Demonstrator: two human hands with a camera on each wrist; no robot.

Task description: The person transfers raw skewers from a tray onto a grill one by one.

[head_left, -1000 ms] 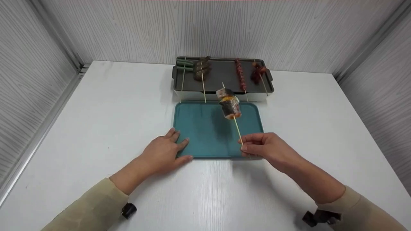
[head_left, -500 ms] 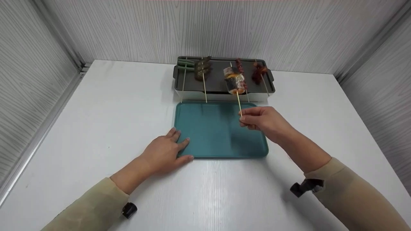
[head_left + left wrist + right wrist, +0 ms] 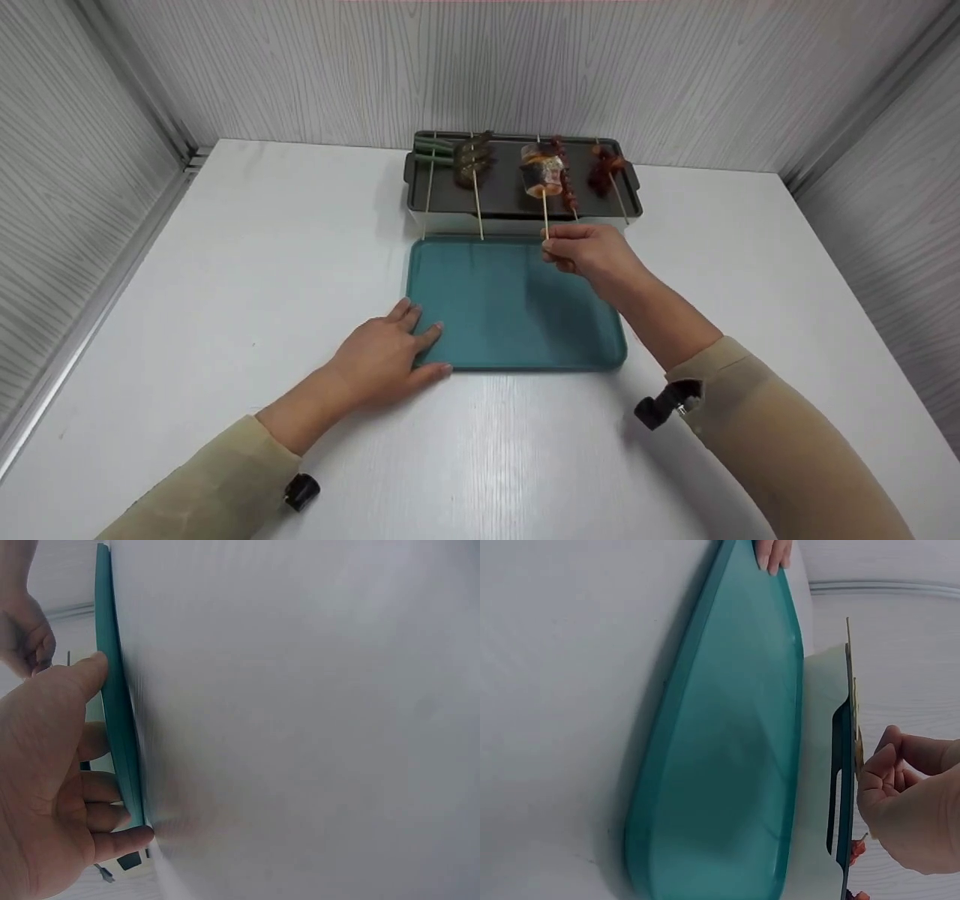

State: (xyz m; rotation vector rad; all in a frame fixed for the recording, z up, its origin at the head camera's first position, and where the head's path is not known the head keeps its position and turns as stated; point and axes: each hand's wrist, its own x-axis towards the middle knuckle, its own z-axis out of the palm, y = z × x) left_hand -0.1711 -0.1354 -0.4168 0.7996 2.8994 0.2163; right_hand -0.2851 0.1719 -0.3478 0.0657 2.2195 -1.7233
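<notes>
Between thumb and fingers my right hand (image 3: 592, 255) pinches the bottom of the stick of a thick fish skewer (image 3: 543, 174). The silvery, dark-skinned chunks are over the dark grill pan (image 3: 506, 180), left of a thin red skewer (image 3: 568, 187); whether they touch the pan I cannot tell. My left hand (image 3: 382, 352) rests with spread fingers on the near left corner of the teal tray (image 3: 487, 315). In the left wrist view, the thumb and fingers of the left hand (image 3: 52, 780) lie along the tray's edge (image 3: 118, 705).
On the pan's left lie a green vegetable skewer (image 3: 433, 154) and a shrimp skewer (image 3: 472, 161). A dark red skewer (image 3: 602, 171) lies at its right end. Their sticks overhang the front rim. Behind the white table (image 3: 300, 210) rises a wood-grain wall (image 3: 337, 67).
My right hand has carried the fish skewer away from me, from above the tray to over the grill pan, and lowered it beside the red skewer. The left hand has stayed on the tray corner.
</notes>
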